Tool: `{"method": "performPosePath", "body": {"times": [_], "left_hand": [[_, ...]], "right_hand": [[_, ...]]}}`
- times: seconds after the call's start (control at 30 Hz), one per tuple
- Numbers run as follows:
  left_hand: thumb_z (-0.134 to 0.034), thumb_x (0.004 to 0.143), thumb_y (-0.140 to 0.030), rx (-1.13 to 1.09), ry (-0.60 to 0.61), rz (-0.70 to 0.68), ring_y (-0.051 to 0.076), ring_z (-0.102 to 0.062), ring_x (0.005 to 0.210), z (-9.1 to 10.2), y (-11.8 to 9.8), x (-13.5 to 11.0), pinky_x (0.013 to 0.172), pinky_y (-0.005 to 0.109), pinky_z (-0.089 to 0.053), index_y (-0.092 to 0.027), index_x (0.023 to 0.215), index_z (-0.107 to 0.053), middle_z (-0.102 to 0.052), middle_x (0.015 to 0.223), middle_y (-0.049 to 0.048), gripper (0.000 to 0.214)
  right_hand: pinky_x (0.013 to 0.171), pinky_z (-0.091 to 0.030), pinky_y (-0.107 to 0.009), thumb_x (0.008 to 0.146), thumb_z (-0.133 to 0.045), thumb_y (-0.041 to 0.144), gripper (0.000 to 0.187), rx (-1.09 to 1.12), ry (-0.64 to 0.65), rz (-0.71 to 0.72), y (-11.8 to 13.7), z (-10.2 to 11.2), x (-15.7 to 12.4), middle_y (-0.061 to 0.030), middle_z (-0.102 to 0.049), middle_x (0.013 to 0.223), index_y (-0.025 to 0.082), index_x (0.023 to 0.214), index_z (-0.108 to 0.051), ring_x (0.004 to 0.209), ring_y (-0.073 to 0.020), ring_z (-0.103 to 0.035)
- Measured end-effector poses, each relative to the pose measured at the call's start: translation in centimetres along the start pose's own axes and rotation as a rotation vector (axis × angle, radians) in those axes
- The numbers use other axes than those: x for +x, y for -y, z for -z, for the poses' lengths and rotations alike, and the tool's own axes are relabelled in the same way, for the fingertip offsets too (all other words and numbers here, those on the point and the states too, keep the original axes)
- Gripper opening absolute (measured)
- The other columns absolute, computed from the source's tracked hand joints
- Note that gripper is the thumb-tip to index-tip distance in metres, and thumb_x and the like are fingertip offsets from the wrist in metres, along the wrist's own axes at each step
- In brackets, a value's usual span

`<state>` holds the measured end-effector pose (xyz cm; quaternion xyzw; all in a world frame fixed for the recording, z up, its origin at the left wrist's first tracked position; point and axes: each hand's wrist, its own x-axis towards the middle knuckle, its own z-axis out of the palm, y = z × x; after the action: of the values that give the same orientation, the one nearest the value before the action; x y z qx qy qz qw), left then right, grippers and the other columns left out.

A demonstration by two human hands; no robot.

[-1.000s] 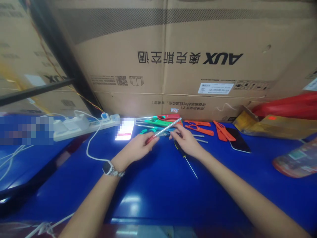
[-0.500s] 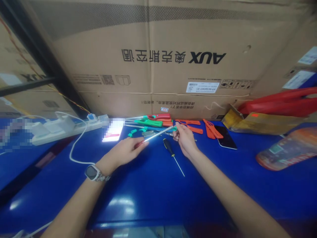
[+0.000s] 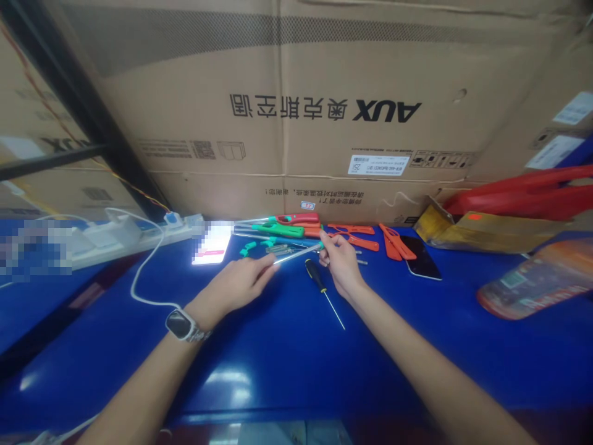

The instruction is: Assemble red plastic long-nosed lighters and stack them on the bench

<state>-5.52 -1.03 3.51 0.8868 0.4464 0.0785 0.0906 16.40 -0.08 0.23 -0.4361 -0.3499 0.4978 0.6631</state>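
My left hand (image 3: 238, 281), with a watch on its wrist, is closed on the lower left end of a silver metal lighter tube (image 3: 296, 254). At the tube's upper right end, my right hand (image 3: 340, 259) pinches a small teal plastic part (image 3: 320, 245), mostly hidden by the fingers. Behind the hands lie long-nosed lighters, among them a green lighter (image 3: 287, 231) and a red lighter (image 3: 301, 219). Loose teal parts (image 3: 248, 249) and small metal pieces (image 3: 280, 250) are near the tube. A black and yellow screwdriver (image 3: 315, 272) lies between my hands, its tip toward me.
Orange handle shells (image 3: 393, 242) lie at the back right beside a dark phone (image 3: 424, 259). Farther right are a plastic jar (image 3: 523, 290) and an open carton (image 3: 491, 233). On the left are a lit phone (image 3: 210, 244) and a power strip (image 3: 152, 238). A large cardboard box (image 3: 278, 74) stands behind.
My left hand has slid right along the tube, toward my right hand, so less of the tube shows. My right hand has shifted slightly left and down.
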Motion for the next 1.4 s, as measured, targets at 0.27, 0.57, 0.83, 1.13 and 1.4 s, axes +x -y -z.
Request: {"method": "performPosePath", "body": {"times": [0.27, 0.57, 0.83, 1.13, 1.4], "left_hand": [[-0.025, 0.104, -0.043, 0.175, -0.067, -0.018, 0.023, -0.061, 0.060, -0.6, -0.6, 0.1, 0.056, 0.031, -0.028, -0.022, 0.092, -0.052, -0.063, 0.069, 0.0036, 0.036], [-0.021, 0.104, -0.044, 0.213, -0.078, -0.028, 0.023, -0.063, 0.061, -0.7, -0.3, 0.2, 0.056, 0.031, -0.030, -0.022, 0.095, -0.053, -0.064, 0.069, 0.0044, 0.040], [-0.021, 0.104, -0.044, 0.148, -0.043, -0.054, 0.023, -0.062, 0.060, -0.7, -0.6, 0.0, 0.057, 0.031, -0.033, -0.022, 0.094, -0.053, -0.064, 0.067, 0.0041, 0.040], [-0.022, 0.104, -0.045, 0.150, -0.021, -0.083, 0.022, -0.063, 0.062, -0.8, -0.5, 0.2, 0.057, 0.030, -0.032, -0.022, 0.092, -0.052, -0.065, 0.068, 0.0045, 0.040], [-0.025, 0.104, -0.043, 0.109, -0.036, -0.106, 0.023, -0.062, 0.062, -0.6, -0.4, 0.1, 0.058, 0.030, -0.031, -0.023, 0.090, -0.052, -0.063, 0.068, 0.0036, 0.037]], "right_hand": [[0.042, -0.030, -0.020, 0.057, -0.087, 0.053, 0.060, 0.072, -0.019, -0.056, -0.1, 0.1, -0.1, 0.0081, -0.050, 0.043, 0.023, 0.064, -0.036, 0.041, -0.0063, -0.039], [0.045, -0.031, -0.020, 0.060, -0.086, 0.049, 0.054, 0.001, 0.098, -0.040, 0.8, 0.9, 0.1, 0.0060, -0.055, 0.047, 0.022, 0.064, -0.040, 0.044, -0.0066, -0.042], [0.044, -0.020, -0.020, 0.072, -0.076, 0.059, 0.053, -0.228, 0.379, 0.035, 1.4, 2.3, 1.0, 0.0116, -0.036, 0.043, 0.024, 0.068, -0.037, 0.041, -0.0062, -0.028], [0.047, -0.028, -0.023, 0.089, -0.053, 0.064, 0.048, -0.573, 0.472, 0.166, 1.0, 3.1, 1.2, 0.0061, -0.035, 0.060, 0.023, 0.069, -0.039, 0.052, -0.0102, -0.033], [0.041, -0.016, -0.017, 0.083, -0.062, 0.059, 0.041, -0.323, 0.572, -0.219, 3.0, 2.5, 0.3, 0.0130, -0.029, 0.049, 0.025, 0.077, -0.040, 0.041, -0.0063, -0.019]]}}
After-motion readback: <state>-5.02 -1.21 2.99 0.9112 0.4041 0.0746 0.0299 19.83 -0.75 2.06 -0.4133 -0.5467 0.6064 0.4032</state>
